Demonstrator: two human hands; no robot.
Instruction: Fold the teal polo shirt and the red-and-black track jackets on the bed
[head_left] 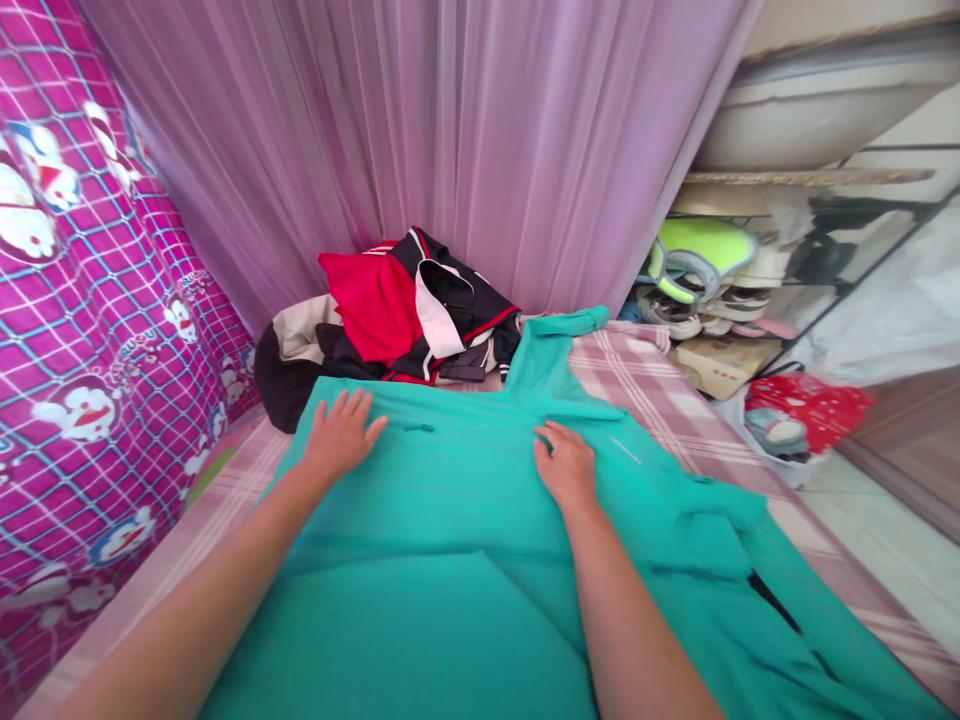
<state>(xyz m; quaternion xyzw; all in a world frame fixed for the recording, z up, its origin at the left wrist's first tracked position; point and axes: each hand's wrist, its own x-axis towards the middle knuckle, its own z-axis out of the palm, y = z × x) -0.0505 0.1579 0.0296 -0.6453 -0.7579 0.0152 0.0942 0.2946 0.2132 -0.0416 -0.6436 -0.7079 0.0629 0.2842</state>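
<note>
A turquoise jacket lies spread over the bed, with folds across its lower half and a sleeve running down at the right. At the far right corner of its upper edge, a narrower part sticks out toward the curtain. My left hand rests flat on the jacket's upper left, fingers spread. On the upper right part, my right hand lies on the cloth with its fingers slightly bent and nothing visible in them. A small dark tab shows on the fabric between the hands.
Behind the jacket sits a heap of red, black and white clothes against a purple curtain. A pink patterned cloth hangs at the left. Shoes fill a rack on the right, above a red bag. Plaid bedding shows around the jacket.
</note>
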